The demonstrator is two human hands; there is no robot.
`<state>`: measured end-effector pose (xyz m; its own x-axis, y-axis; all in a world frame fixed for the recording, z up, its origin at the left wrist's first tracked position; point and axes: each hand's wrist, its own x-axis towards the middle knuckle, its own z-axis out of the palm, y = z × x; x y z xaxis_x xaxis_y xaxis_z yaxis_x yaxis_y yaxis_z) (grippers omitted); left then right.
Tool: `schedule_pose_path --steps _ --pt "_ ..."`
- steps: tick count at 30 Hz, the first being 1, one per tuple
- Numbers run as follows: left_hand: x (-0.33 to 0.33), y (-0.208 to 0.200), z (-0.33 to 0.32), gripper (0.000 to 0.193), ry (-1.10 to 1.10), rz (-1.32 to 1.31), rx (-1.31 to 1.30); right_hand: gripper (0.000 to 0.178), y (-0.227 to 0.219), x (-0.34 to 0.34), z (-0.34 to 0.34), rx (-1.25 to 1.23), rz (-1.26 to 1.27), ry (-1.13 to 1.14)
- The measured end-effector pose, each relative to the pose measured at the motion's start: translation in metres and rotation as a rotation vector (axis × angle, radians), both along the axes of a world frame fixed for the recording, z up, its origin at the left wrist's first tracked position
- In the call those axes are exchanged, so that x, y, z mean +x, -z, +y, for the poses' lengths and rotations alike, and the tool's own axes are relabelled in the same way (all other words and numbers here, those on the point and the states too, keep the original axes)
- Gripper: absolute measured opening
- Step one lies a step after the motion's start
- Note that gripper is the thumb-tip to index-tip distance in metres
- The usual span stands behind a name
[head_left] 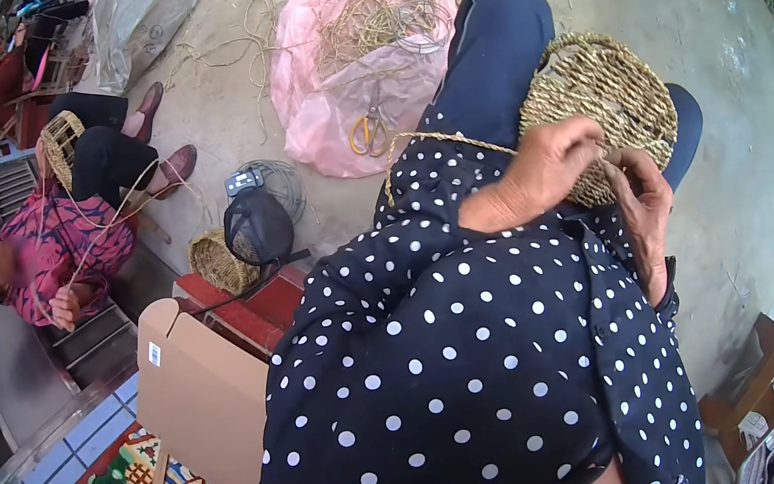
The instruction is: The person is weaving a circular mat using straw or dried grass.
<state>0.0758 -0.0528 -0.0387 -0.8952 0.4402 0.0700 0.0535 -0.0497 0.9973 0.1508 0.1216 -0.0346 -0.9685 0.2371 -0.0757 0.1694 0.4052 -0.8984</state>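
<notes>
**A:** Head view, left to right: another person (53,244) sits far left on the steps, working straw on a small basket (63,139). Well apart from us.

**B:** Middle?

**A:** Cardboard box (199,398) at lower left, black cap (257,227) on a second straw basket (218,264), pink plastic sheet (349,66) with loose straw and yellow scissors (370,131). Bare concrete floor (753,184) open on the right.

**B:** Workpiece?

**A:** Woven straw basket (608,101) sits on the knee, round, tight coils, cord (436,138) trailing left. Left hand (539,177) lies over its lower rim, fingers closed on the weave. Right hand (642,202) just beside, fingers pinched at the rim.
</notes>
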Motion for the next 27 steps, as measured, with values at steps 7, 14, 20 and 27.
schedule_pose_path --steps 7,14,20,27 --pt "-0.125 0.150 -0.189 0.017 -0.598 -0.052 -0.407 0.012 -0.009 -0.019 0.013 -0.101 0.019 0.215" --pt "-0.069 0.352 -0.272 0.030 -0.376 -0.422 -1.089 0.020 -0.046 -0.038 0.008 -0.262 -0.157 0.354" --pt "-0.044 0.435 -0.263 0.040 -0.736 -0.163 -1.253 0.021 -0.061 -0.059 -0.001 -0.312 -0.232 0.307" --pt "-0.062 0.396 -0.211 0.019 -0.685 -0.627 -1.290 0.025 -0.079 -0.068 -0.010 -0.246 -0.230 0.360"
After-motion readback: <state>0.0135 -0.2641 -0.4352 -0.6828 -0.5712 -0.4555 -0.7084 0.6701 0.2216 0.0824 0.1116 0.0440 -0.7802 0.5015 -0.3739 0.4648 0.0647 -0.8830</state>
